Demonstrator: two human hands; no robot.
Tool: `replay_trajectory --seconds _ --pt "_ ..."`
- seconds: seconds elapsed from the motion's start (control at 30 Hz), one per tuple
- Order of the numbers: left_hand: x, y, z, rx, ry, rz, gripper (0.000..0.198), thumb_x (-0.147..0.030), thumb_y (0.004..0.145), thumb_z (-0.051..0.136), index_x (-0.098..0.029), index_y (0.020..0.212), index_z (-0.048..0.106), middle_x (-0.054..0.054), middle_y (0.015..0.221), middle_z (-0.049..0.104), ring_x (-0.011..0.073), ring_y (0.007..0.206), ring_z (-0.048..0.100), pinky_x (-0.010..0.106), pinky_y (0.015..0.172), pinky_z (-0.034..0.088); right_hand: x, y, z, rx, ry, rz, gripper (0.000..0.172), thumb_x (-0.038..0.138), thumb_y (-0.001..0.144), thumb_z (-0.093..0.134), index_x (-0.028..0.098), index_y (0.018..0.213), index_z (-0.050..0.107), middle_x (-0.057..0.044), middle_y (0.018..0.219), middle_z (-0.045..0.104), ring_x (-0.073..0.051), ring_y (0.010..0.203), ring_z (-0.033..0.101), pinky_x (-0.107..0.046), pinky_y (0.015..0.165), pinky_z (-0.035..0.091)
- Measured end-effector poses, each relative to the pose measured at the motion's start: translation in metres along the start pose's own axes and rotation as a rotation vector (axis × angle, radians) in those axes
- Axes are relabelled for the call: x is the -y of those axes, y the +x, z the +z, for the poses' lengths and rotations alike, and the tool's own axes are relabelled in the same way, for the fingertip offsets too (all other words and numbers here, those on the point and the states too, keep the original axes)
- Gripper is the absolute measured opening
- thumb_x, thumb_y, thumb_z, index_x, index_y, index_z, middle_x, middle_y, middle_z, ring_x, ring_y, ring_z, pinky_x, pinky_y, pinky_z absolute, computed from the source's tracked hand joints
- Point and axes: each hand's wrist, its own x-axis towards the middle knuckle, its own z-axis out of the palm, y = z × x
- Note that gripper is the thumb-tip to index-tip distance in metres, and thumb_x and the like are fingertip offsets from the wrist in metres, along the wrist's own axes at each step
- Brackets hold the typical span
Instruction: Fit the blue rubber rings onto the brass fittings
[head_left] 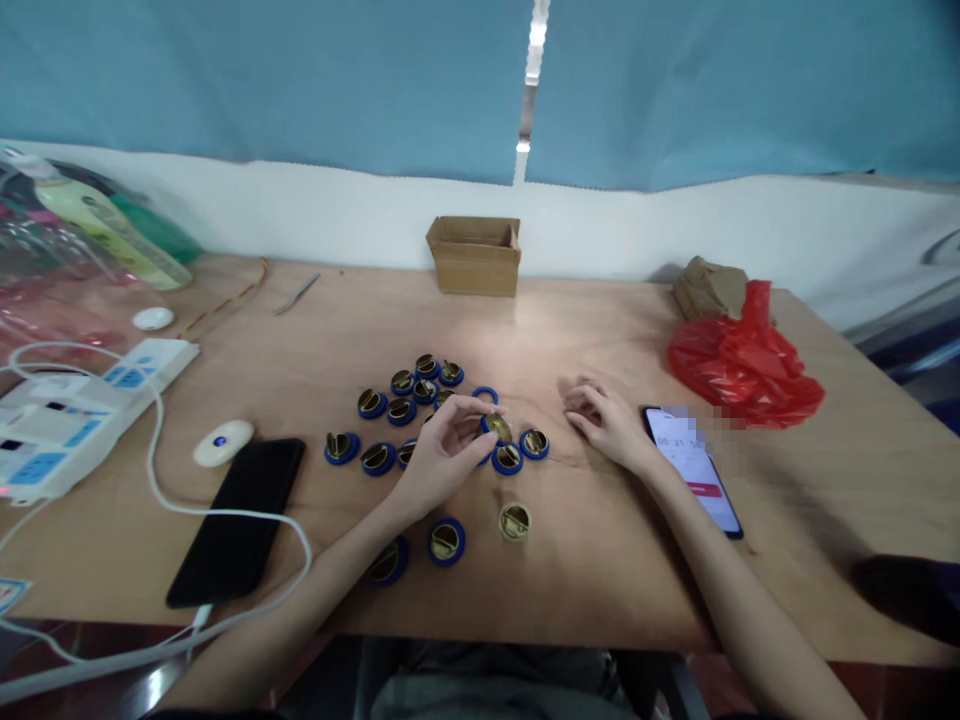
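Between the thumb and fingers of my left hand (442, 445) is a round gold badge back (498, 429), tilted above the table. Several blue-rimmed badges with gold pin backs lie around that hand, among them one badge (535, 443) just to its right and another badge (447, 542) nearer the table's front edge. Beyond the fingertips rests a bare blue ring (485, 396). A gold disc (515, 521) without a blue rim lies in front. Further right, my right hand (607, 425) rests low over the table with its fingers curled together; whatever they pinch is hidden.
A small open cardboard box (476, 268) stands against the wall. On the right are a red plastic bag (742, 365) and a lit phone (694, 470) beside my forearm. A black phone (238, 520), white cable and power strip (154, 370) occupy the left. Tweezers (298, 294) lie behind.
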Motion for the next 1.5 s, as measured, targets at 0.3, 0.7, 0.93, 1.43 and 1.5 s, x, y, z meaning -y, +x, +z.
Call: replay_trajectory --seconds 0.3,0.7,0.93,1.43,1.5 --pt "0.002 -0.003 0.002 0.042 -0.021 -0.028 0.034 -0.016 0.081 0.080 -0.019 0.108 0.059 0.010 0.122 0.071 0.0171 0.111 0.070 0.030 0.098 0.057 0.019 -0.004 0.001 -0.020 -0.013 -0.061 0.011 0.018 0.090 0.053 0.021 0.097 0.061 -0.008 0.086 0.071 -0.022 0.073 0.066 -0.033 0.066 0.051" --pt "0.000 -0.006 0.006 0.117 -0.003 0.031 0.031 -0.018 0.089 0.074 -0.020 0.117 0.061 0.011 0.127 0.070 0.0194 0.117 0.068 0.031 0.101 0.055 0.087 -0.016 0.004 0.048 0.852 0.170 0.024 0.044 0.086 0.075 0.020 0.085 0.071 0.000 0.070 0.071 -0.013 0.058 0.064 -0.025 0.055 0.053" --pt "-0.006 -0.006 0.007 0.156 0.063 0.041 0.021 -0.024 0.100 0.058 -0.020 0.120 0.062 0.012 0.126 0.071 0.0186 0.116 0.068 0.033 0.103 0.053 0.092 -0.022 0.011 0.148 1.149 0.228 0.028 0.045 0.079 0.083 0.021 0.084 0.071 -0.003 0.084 0.075 -0.015 0.072 0.071 -0.028 0.070 0.061" --pt "-0.004 -0.009 0.011 0.185 0.128 0.024 0.028 -0.022 0.093 0.067 -0.021 0.120 0.070 0.009 0.118 0.074 0.0211 0.112 0.070 0.035 0.101 0.057 0.103 -0.026 0.012 0.147 1.015 0.074 0.020 0.040 0.083 0.080 0.022 0.081 0.072 -0.002 0.087 0.073 -0.016 0.082 0.069 -0.033 0.080 0.058" --pt "-0.002 -0.009 0.010 0.180 0.126 0.032 0.029 -0.023 0.093 0.068 -0.022 0.121 0.070 0.009 0.119 0.073 0.0210 0.113 0.069 0.034 0.099 0.057 0.106 -0.027 0.010 0.121 0.972 0.018 0.016 0.037 0.085 0.079 0.023 0.083 0.072 -0.002 0.087 0.072 -0.016 0.084 0.069 -0.033 0.081 0.058"
